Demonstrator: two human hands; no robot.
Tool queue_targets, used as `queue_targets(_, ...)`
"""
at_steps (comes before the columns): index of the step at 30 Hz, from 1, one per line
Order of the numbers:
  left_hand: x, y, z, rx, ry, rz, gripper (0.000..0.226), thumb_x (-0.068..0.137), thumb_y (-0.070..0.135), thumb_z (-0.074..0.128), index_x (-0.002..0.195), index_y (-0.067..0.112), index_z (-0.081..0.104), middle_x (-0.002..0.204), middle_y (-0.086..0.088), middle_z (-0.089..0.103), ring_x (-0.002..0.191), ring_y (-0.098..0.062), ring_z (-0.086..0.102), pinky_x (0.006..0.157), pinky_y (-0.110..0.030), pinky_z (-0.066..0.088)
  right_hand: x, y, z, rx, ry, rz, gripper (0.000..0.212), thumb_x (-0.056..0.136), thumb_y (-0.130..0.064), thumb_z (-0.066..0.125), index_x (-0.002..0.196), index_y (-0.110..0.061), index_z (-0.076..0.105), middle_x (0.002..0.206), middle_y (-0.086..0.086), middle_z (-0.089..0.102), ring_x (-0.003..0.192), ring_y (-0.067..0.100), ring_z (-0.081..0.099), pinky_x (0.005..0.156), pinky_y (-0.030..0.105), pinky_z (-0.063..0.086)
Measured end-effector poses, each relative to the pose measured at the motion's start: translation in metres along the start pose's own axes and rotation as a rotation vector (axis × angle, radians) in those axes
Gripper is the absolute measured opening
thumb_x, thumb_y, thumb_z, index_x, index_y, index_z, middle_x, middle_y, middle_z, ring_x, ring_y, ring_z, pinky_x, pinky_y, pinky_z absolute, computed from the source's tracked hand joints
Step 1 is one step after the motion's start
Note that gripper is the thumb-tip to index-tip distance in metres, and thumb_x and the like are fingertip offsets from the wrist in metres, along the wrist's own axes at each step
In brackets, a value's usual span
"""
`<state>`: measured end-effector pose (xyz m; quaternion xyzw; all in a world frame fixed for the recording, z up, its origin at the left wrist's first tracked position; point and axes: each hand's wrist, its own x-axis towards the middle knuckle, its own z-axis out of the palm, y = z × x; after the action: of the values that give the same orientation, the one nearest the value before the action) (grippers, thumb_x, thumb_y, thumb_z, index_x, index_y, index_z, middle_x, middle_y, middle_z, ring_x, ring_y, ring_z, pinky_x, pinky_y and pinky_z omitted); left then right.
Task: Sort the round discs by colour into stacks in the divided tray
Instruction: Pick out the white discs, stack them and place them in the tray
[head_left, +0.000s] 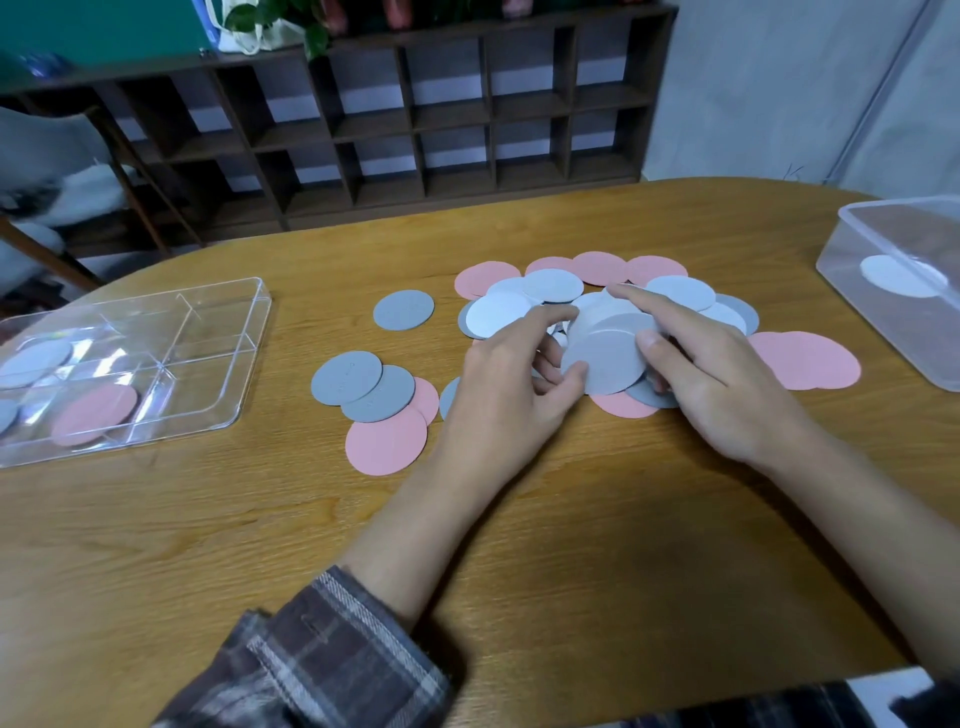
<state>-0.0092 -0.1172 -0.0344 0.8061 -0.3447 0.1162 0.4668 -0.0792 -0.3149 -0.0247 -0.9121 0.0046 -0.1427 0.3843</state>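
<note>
Pink, grey and white round discs lie scattered in a pile (550, 291) across the middle of the wooden table. Both hands hold a small stack of white discs (608, 353) just above the pile: my left hand (514, 379) grips its left edge, my right hand (701, 374) its right edge with the index finger on top. The clear divided tray (208, 364) sits at the left. It holds a white disc (36, 361) in one rear compartment and a pink disc (93, 413) in a front one. A grey disc shows at the tray's left edge.
A clear plastic box (898, 280) with one white disc inside stands at the right edge of the table. Loose grey and pink discs (374, 400) lie between the tray and the pile. A dark wooden shelf unit (415, 130) stands behind the table.
</note>
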Motion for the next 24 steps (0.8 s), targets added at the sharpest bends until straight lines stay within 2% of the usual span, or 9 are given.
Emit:
queue_targets(4, 0.0, 0.0009, 0.0019, 0.017, 0.019, -0.048, 0.039, 0.089, 0.017, 0.076, 0.128, 0.016, 0.073, 0.078, 0.004, 0.068, 0.072, -0.011, 0.065, 0.074, -0.022, 0.054, -0.0012, -0.0005, 0.0022, -0.011, -0.035, 0.01, 0.042, 0.111, -0.031, 0.037, 0.151, -0.038, 0.044, 0.088, -0.054, 0.047, 0.094, -0.02, 0.048, 0.081, 0.005, 0.033)
queue_targets(6, -0.0006, 0.0007, 0.0031, 0.016, 0.038, -0.083, 0.035, 0.089, 0.02, 0.078, 0.124, 0.016, 0.076, 0.079, 0.004, 0.069, 0.073, -0.011, 0.065, 0.076, -0.025, 0.053, -0.0011, -0.0013, 0.0037, -0.029, -0.049, 0.017, 0.046, 0.109, -0.039, 0.033, 0.155, -0.039, 0.04, 0.099, -0.044, 0.049, 0.098, -0.014, 0.047, 0.087, 0.011, 0.032)
queue_targets(9, -0.0004, 0.0001, 0.0029, 0.006, 0.058, -0.123, 0.032, 0.087, 0.023, 0.08, 0.119, 0.019, 0.078, 0.083, 0.003, 0.07, 0.073, -0.01, 0.066, 0.076, -0.025, 0.053, -0.0004, -0.0036, 0.004, -0.067, -0.072, 0.012, 0.055, 0.107, -0.052, 0.03, 0.16, -0.038, 0.027, 0.124, -0.027, 0.049, 0.121, 0.0, 0.044, 0.1, 0.026, 0.032)
queue_targets(12, 0.0002, 0.0002, 0.0025, -0.006, 0.052, -0.148, 0.033, 0.087, 0.025, 0.082, 0.119, 0.02, 0.078, 0.085, 0.004, 0.07, 0.074, -0.009, 0.066, 0.076, -0.024, 0.052, -0.0002, -0.0059, 0.0059, -0.153, -0.097, -0.01, 0.067, 0.103, -0.055, 0.034, 0.164, -0.034, 0.015, 0.119, -0.025, 0.044, 0.117, -0.001, 0.038, 0.095, 0.026, 0.031)
queue_targets(16, -0.0005, -0.0009, 0.0029, 0.0, 0.053, -0.161, 0.023, 0.088, 0.025, 0.081, 0.108, 0.014, 0.081, 0.084, 0.0, 0.071, 0.075, -0.014, 0.066, 0.078, -0.035, 0.054, -0.0003, -0.0047, 0.0079, -0.254, -0.12, -0.024, 0.067, 0.106, -0.048, 0.034, 0.164, -0.036, 0.003, 0.153, -0.01, 0.04, 0.136, 0.009, 0.036, 0.099, 0.026, 0.031)
queue_targets(18, -0.001, -0.0013, 0.0026, 0.015, 0.047, -0.151, 0.02, 0.089, 0.026, 0.08, 0.103, 0.011, 0.08, 0.083, -0.001, 0.07, 0.076, -0.015, 0.065, 0.078, -0.038, 0.054, 0.0, -0.0041, 0.0076, -0.267, -0.108, -0.036, 0.063, 0.107, -0.045, 0.035, 0.164, -0.035, 0.008, 0.154, -0.007, 0.042, 0.139, 0.013, 0.037, 0.1, 0.027, 0.031)
queue_targets(20, -0.0008, -0.0019, 0.0022, 0.034, 0.026, -0.135, 0.02, 0.089, 0.028, 0.079, 0.104, 0.014, 0.08, 0.083, -0.001, 0.068, 0.076, -0.015, 0.065, 0.078, -0.038, 0.053, -0.0001, -0.0043, 0.0073, -0.249, -0.063, -0.061, 0.056, 0.107, -0.039, 0.04, 0.161, -0.033, 0.024, 0.148, -0.007, 0.048, 0.135, 0.013, 0.041, 0.099, 0.025, 0.031)
queue_targets(22, -0.0003, -0.0032, 0.001, 0.048, -0.003, -0.128, 0.027, 0.089, 0.033, 0.08, 0.112, 0.019, 0.08, 0.087, 0.0, 0.068, 0.077, -0.014, 0.064, 0.077, -0.038, 0.054, -0.0001, -0.0042, 0.0069, -0.214, -0.017, -0.085, 0.048, 0.107, -0.032, 0.047, 0.154, -0.029, 0.041, 0.149, -0.009, 0.051, 0.13, 0.001, 0.04, 0.097, 0.017, 0.029)
queue_targets(24, -0.0001, -0.0067, -0.0009, 0.104, -0.039, -0.122, 0.038, 0.087, 0.04, 0.08, 0.121, 0.023, 0.077, 0.095, 0.002, 0.067, 0.085, -0.013, 0.063, 0.079, -0.037, 0.055, 0.0006, -0.0023, 0.0058, -0.192, 0.013, -0.089, 0.044, 0.106, -0.029, 0.05, 0.15, -0.028, 0.046, 0.147, -0.012, 0.052, 0.122, -0.009, 0.038, 0.093, 0.008, 0.029)
